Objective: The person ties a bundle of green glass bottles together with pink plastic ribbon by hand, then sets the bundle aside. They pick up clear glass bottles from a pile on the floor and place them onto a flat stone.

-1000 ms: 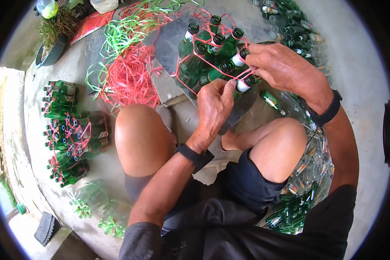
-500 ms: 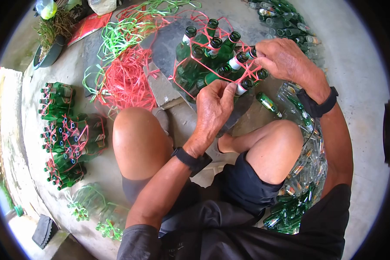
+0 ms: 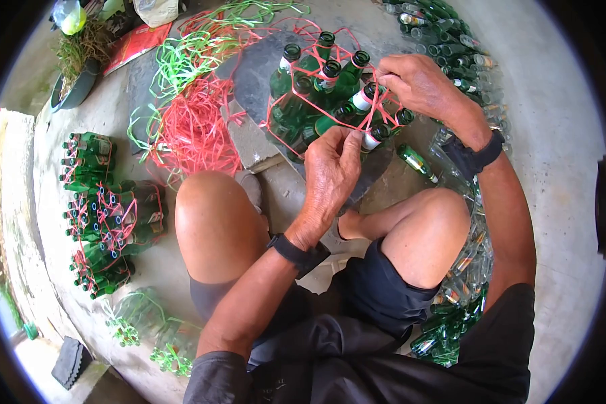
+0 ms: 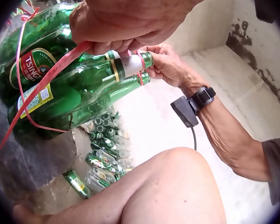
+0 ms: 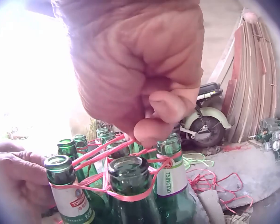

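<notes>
A cluster of green beer bottles (image 3: 323, 94) stands upright in front of me, with pink plastic strapping (image 5: 133, 197) looped round the necks and a band round the bodies. My left hand (image 3: 331, 168) pinches a pink strap beside the nearest bottle's neck; in the left wrist view a strap (image 4: 56, 72) runs down from its curled fingers. On the far right side of the cluster, my right hand (image 3: 421, 84) holds pink strap between thumb and fingers, above the necks. Its strands (image 5: 100, 151) stretch across the bottle tops in the right wrist view.
The cluster stands on a dark slab (image 3: 256, 60). Beyond my left knee lies a tangle of pink (image 3: 198, 121) and green strapping (image 3: 182, 60). Bundled bottles (image 3: 114, 212) stand at the left. Loose bottles lie at the right (image 3: 475, 249) and far right (image 3: 444, 40).
My right hand first moved right, off the nearest necks, then back left and slightly farther away. Strap now shows crossing between the right-hand necks. My left hand stays nearly in place.
</notes>
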{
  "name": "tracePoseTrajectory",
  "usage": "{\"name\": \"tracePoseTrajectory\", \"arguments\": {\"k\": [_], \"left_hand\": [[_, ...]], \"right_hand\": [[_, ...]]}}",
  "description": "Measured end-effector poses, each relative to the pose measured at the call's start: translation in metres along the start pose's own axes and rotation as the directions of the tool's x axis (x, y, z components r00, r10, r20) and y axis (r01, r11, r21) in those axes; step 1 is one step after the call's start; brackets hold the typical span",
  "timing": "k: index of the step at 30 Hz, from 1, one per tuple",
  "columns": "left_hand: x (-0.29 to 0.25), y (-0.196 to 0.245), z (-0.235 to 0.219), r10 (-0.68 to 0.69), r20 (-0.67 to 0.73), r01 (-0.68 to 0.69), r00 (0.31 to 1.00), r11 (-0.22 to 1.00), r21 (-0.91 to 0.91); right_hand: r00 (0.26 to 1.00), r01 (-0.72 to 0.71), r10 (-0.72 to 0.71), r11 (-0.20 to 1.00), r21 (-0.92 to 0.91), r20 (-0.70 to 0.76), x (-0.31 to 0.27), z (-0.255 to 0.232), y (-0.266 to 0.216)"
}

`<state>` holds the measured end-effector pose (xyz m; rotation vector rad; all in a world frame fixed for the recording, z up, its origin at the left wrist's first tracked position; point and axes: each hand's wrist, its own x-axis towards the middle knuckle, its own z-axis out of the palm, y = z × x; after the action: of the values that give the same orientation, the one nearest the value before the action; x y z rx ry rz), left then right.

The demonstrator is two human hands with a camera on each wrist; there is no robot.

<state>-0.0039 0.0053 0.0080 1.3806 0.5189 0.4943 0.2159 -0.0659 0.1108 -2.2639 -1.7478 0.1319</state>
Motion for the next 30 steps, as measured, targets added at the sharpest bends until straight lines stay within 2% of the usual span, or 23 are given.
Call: {"name": "tracePoseTrajectory", "arguments": {"k": [2, 4, 8, 10, 14, 16, 19, 23, 25, 30], "left_hand": [[0.0, 0.0, 0.001, 0.005, -0.006, -0.006, 1.0, 1.0, -0.011], [0.0, 0.0, 0.002, 0.011, -0.013, -0.012, 1.0, 1.0, -0.02], [-0.001, -0.001, 0.003, 0.006, -0.027, -0.007, 1.0, 1.0, -0.019], [0.0, 0.0, 0.003, 0.004, -0.026, -0.005, 1.0, 1.0, -0.022], [-0.001, 0.002, 0.005, 0.011, -0.037, -0.012, 0.999, 1.0, -0.027], [-0.001, 0.002, 0.006, 0.016, -0.043, -0.017, 0.999, 0.999, -0.036], [-0.001, 0.004, 0.007, 0.019, -0.057, -0.021, 0.998, 0.999, -0.027], [-0.002, 0.003, 0.007, 0.002, -0.064, -0.003, 0.998, 1.0, -0.018], [-0.002, 0.001, 0.006, -0.005, -0.061, 0.004, 0.998, 1.0, -0.012], [-0.002, 0.001, 0.004, -0.048, -0.067, 0.05, 0.997, 0.998, 0.037]], "right_hand": [[0.999, 0.041, -0.042, 0.999, -0.017, -0.022, 0.001, 0.004, 0.005], [1.0, -0.005, 0.005, 1.0, 0.01, 0.009, 0.003, 0.005, 0.005], [1.0, -0.011, 0.011, 1.0, 0.019, 0.009, 0.005, 0.006, 0.003], [0.997, -0.067, 0.066, 0.997, 0.04, 0.028, 0.007, 0.007, 0.006], [0.999, -0.037, 0.036, 0.997, 0.073, 0.016, 0.01, 0.007, 0.008], [0.983, -0.12, 0.113, 0.992, 0.036, 0.148, 0.014, 0.001, 0.005], [0.962, -0.195, 0.175, 0.978, 0.079, 0.209, 0.019, 0.002, 0.003], [0.978, -0.123, 0.111, 0.991, 0.054, 0.178, 0.025, 0.011, 0.011], [0.988, -0.024, 0.008, 0.995, 0.102, 0.157, 0.025, 0.012, 0.014], [0.966, -0.041, 0.017, 0.995, 0.086, 0.26, 0.029, 0.008, 0.017]]}}
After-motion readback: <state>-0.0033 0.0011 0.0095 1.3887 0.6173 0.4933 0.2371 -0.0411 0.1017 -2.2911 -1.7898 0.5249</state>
